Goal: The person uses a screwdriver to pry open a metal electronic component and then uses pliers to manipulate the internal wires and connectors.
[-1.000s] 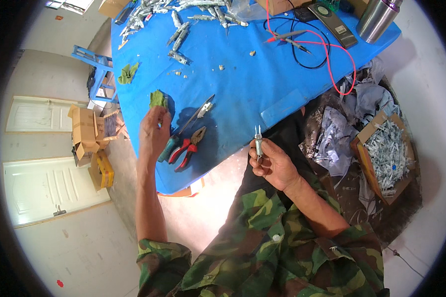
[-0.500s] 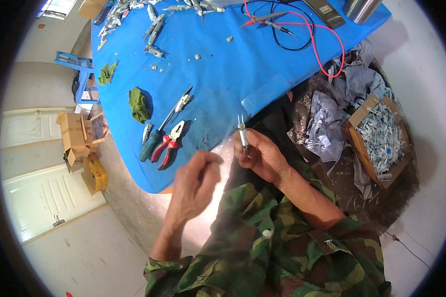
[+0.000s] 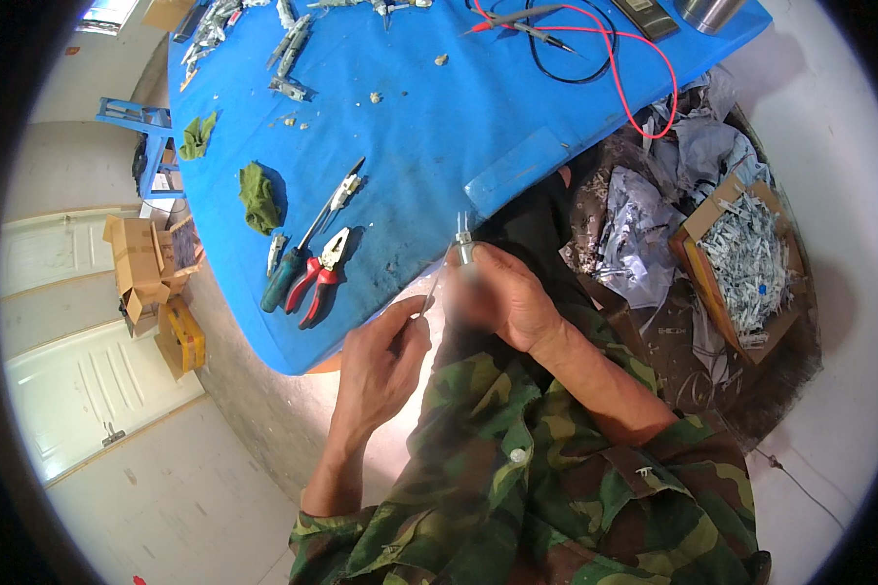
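Note:
My right hand (image 3: pixel 519 300) is closed round a small silver-and-white cylindrical part with two metal prongs (image 3: pixel 464 252), which point up and away from me. A blurred patch hides the lower fingers and the part's lower end. Left of it, my left hand (image 3: pixel 382 363) is closed, thumb against forefinger, pinching a thin pale strip (image 3: pixel 431 295) that reaches up toward the part. Whether strip and part touch, I cannot tell. On the table ahead lie pliers with red-and-black handles (image 3: pixel 324 278) and a green-handled screwdriver (image 3: pixel 288 278).
The blue-covered table (image 3: pixel 400 156) holds green cloths (image 3: pixel 259 198), several grey-white parts (image 3: pixel 291 54) and red and black test leads (image 3: pixel 626 93). To the right, a cardboard box of pale scraps (image 3: pixel 746 268) stands beside grey plastic bags (image 3: pixel 634 234). Cardboard boxes (image 3: pixel 141 258) stand at left.
My left hand was blurred by motion and now shows sharply, a little lower. My right hand and the pronged part have shifted slightly left in view. The table's picture has shifted slightly up and left.

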`<control>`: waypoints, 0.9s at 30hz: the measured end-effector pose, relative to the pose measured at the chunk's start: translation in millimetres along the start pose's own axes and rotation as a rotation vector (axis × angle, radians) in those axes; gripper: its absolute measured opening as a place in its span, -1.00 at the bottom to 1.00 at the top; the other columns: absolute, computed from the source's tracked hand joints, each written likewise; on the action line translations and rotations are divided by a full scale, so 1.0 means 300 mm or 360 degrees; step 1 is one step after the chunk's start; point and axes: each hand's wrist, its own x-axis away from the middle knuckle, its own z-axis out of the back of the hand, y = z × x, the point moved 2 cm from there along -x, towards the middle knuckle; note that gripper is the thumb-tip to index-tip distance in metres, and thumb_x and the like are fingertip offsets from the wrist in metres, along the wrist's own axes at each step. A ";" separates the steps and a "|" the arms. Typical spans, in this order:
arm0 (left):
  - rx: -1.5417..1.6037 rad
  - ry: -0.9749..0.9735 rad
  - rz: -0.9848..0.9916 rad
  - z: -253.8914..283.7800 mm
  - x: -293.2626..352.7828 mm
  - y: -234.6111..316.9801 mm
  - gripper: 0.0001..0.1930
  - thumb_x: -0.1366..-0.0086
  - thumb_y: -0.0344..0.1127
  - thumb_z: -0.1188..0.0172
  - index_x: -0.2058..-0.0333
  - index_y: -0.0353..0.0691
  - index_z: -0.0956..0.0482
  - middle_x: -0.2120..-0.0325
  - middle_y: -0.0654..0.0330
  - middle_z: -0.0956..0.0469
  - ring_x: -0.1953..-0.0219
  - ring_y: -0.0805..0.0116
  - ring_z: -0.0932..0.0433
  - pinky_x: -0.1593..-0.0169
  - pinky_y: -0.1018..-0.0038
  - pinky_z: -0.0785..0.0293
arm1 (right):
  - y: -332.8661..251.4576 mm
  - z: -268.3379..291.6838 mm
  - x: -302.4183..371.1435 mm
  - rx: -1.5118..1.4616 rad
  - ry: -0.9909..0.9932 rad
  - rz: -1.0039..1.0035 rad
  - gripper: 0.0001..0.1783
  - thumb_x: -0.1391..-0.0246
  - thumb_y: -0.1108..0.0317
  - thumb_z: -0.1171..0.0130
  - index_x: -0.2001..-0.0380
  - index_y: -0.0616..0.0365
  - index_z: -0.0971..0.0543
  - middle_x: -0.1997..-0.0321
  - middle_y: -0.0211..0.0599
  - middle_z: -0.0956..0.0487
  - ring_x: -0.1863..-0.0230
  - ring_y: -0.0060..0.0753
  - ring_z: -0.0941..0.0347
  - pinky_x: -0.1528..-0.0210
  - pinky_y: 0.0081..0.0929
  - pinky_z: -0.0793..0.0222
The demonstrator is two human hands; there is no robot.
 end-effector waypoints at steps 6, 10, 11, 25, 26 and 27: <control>0.0012 -0.0017 0.0003 -0.011 -0.012 -0.010 -0.72 -0.39 -0.46 -0.08 0.01 -0.47 -0.62 0.58 0.25 -0.54 0.51 0.59 -0.40 0.40 0.56 -0.33 | 0.001 -0.004 0.002 0.0028 0.0007 0.0013 -0.68 -0.47 0.07 -0.04 0.04 0.09 -0.55 0.29 -0.53 -0.50 0.33 -0.63 -0.44 0.37 -0.62 -0.31; -0.0019 -0.0022 -0.0003 -0.012 -0.012 -0.008 -0.73 -0.40 -0.46 -0.08 0.02 -0.46 -0.62 0.59 0.26 -0.54 0.52 0.61 -0.39 0.41 0.56 -0.32 | 0.004 -0.005 0.000 0.0027 0.0004 0.0028 -0.69 -0.46 0.07 -0.05 0.06 0.09 -0.55 0.30 -0.53 -0.50 0.33 -0.64 -0.44 0.37 -0.63 -0.31; -0.0016 -0.0024 -0.0003 -0.014 -0.014 -0.008 -0.73 -0.40 -0.45 -0.09 0.02 -0.46 -0.62 0.60 0.26 -0.54 0.52 0.61 -0.39 0.41 0.57 -0.32 | 0.003 -0.004 0.000 0.0028 0.0005 0.0027 -0.69 -0.46 0.07 -0.05 0.06 0.09 -0.54 0.30 -0.53 -0.50 0.33 -0.64 -0.44 0.37 -0.63 -0.31; 0.0050 -0.0004 0.0020 -0.041 -0.011 -0.029 -0.74 -0.42 -0.46 -0.07 0.02 -0.48 -0.59 0.59 0.25 -0.54 0.51 0.60 -0.43 0.39 0.56 -0.37 | -0.007 -0.005 0.003 0.0122 0.0023 0.0021 -0.72 -0.45 0.09 -0.09 0.10 0.08 -0.56 0.36 -0.55 -0.48 0.38 -0.68 -0.38 0.37 -0.63 -0.30; 0.0047 0.0007 0.0015 -0.042 -0.011 -0.030 -0.74 -0.42 -0.46 -0.07 0.02 -0.48 -0.59 0.60 0.25 -0.53 0.51 0.59 -0.44 0.39 0.56 -0.37 | -0.008 -0.005 0.004 0.0131 0.0021 0.0018 -0.72 -0.45 0.09 -0.09 0.11 0.09 -0.56 0.36 -0.55 -0.47 0.39 -0.68 -0.37 0.37 -0.63 -0.30; 0.0044 0.0018 0.0009 -0.045 -0.011 -0.032 -0.74 -0.42 -0.46 -0.07 0.02 -0.47 -0.60 0.60 0.26 -0.53 0.51 0.59 -0.45 0.39 0.56 -0.38 | -0.009 -0.006 0.005 0.0141 0.0019 0.0015 -0.72 -0.45 0.10 -0.09 0.11 0.09 -0.56 0.36 -0.55 -0.47 0.39 -0.68 -0.37 0.37 -0.63 -0.30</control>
